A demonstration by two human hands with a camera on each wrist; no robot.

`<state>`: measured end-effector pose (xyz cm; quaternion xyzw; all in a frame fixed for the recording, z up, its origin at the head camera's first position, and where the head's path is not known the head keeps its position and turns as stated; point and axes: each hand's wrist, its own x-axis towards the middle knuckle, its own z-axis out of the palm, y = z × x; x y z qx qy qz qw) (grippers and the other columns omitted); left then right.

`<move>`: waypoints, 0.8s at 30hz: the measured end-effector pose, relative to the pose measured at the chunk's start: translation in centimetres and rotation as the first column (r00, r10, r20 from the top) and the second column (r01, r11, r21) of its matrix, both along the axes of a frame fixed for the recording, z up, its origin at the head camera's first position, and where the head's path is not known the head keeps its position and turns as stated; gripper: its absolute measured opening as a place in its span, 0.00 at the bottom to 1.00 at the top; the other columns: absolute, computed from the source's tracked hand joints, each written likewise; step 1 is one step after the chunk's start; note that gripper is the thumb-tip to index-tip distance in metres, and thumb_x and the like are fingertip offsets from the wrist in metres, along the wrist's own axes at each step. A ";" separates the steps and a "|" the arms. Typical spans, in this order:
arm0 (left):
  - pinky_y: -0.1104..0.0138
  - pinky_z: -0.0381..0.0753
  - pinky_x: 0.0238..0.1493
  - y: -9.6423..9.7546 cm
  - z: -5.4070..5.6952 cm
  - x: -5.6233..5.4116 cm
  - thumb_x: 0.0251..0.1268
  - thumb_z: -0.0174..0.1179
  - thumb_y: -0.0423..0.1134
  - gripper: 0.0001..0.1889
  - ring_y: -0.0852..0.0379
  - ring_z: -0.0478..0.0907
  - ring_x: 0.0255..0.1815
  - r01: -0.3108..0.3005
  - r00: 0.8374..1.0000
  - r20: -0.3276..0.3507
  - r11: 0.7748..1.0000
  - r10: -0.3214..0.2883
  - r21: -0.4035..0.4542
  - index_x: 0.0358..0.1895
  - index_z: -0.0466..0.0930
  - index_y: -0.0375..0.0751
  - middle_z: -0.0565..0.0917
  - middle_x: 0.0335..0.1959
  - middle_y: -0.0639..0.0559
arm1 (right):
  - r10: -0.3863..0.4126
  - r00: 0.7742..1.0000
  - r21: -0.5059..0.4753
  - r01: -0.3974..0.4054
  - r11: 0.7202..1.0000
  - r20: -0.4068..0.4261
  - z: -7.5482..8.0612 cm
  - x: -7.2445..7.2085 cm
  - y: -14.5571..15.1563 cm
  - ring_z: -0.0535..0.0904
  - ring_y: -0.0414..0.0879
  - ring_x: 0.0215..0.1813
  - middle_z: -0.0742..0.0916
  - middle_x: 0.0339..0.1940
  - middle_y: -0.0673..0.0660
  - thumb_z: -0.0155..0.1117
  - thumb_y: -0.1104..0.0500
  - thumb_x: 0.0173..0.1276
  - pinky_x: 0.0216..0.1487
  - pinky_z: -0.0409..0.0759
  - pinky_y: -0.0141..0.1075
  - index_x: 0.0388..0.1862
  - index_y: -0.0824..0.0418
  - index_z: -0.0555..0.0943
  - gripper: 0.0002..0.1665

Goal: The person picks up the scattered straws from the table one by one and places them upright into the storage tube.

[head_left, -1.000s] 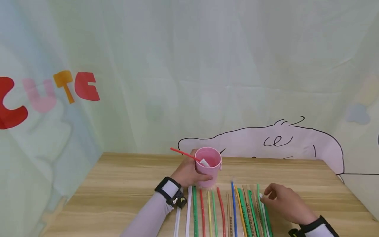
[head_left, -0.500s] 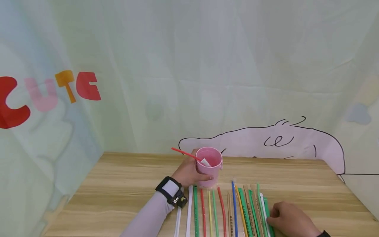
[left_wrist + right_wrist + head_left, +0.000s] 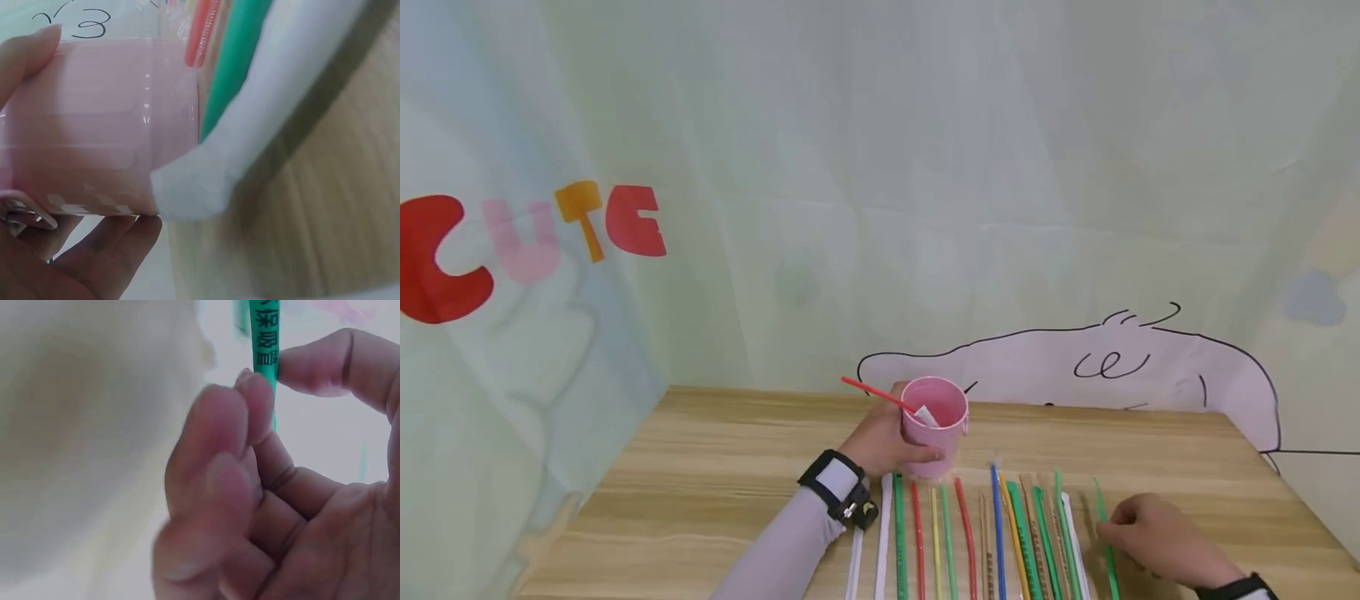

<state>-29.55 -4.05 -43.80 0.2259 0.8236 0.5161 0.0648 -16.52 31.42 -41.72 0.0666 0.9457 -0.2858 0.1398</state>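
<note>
In the head view my left hand point(image 3: 876, 437) grips a small pink bucket point(image 3: 951, 442) round its side, its base close to the tops of the laid-out straws. A red straw point(image 3: 876, 390) with a white wrapper end leans out of the bucket to the left. My right hand point(image 3: 1168, 537) pinches a green-wrapped straw point(image 3: 1102, 504) between thumb and fingertips, right of the row. In the right wrist view dark printed characters show on that straw's green wrapper point(image 3: 265, 337). The left wrist view shows the bucket point(image 3: 94, 125) on its side in the frame, beside a white straw point(image 3: 269, 106).
Several straws lie side by side on the wooden table point(image 3: 737, 475): white, green, red, yellow, brown, blue and orange. A white straw point(image 3: 1073, 533) is at the row's right end. A printed curtain point(image 3: 850, 208) hangs behind the table.
My right hand has moved down to the row's right end, taken hold of the outermost green straw and drawn it rightward, away from the white one. My left hand still holds the bucket.
</note>
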 end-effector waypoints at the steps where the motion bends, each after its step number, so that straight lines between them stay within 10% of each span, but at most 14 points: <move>1: 0.53 0.81 0.66 0.1 0.0 0.0 0.49 0.83 0.43 0.49 0.52 0.75 0.67 -0.003 1.000 0.004 1.000 0.003 -0.001 0.74 0.62 0.54 0.77 0.67 0.56 | 0.000 1.000 -0.022 -0.001 1.000 -0.010 0.7 -0.2 0.5 0.74 0.44 0.24 0.80 0.20 0.51 0.63 0.53 0.70 0.24 0.71 0.35 0.29 0.62 0.82 0.14; 10: 0.51 0.80 0.67 0.2 0.2 -0.1 0.49 0.83 0.42 0.49 0.51 0.75 0.67 -0.020 1.000 0.014 1.000 0.020 -0.001 0.74 0.62 0.55 0.77 0.67 0.55 | -0.004 0.970 -0.244 -0.057 0.968 -0.241 9.0 -2.8 0.7 0.83 0.42 0.33 0.86 0.33 0.52 0.52 0.53 0.82 0.30 0.83 0.38 0.46 0.68 0.78 0.17; 19: 0.54 0.81 0.66 0.1 -0.2 -0.1 0.50 0.83 0.42 0.48 0.53 0.75 0.67 -0.008 1.000 0.012 1.000 0.008 0.022 0.73 0.63 0.56 0.78 0.66 0.57 | -0.282 0.760 -0.578 -0.147 0.802 -0.585 11.1 -5.3 -5.5 0.91 0.37 0.35 0.90 0.36 0.39 0.60 0.53 0.80 0.34 0.87 0.32 0.50 0.59 0.78 0.10; 24: 0.54 0.80 0.67 0.2 -0.1 0.0 0.50 0.83 0.43 0.48 0.53 0.75 0.67 0.011 1.000 -0.006 1.000 -0.011 0.023 0.74 0.63 0.55 0.77 0.66 0.57 | -0.310 0.698 -0.499 -0.077 0.863 -0.645 9.8 -6.1 -8.8 0.89 0.31 0.36 0.91 0.39 0.46 0.60 0.52 0.80 0.35 0.87 0.31 0.52 0.62 0.79 0.15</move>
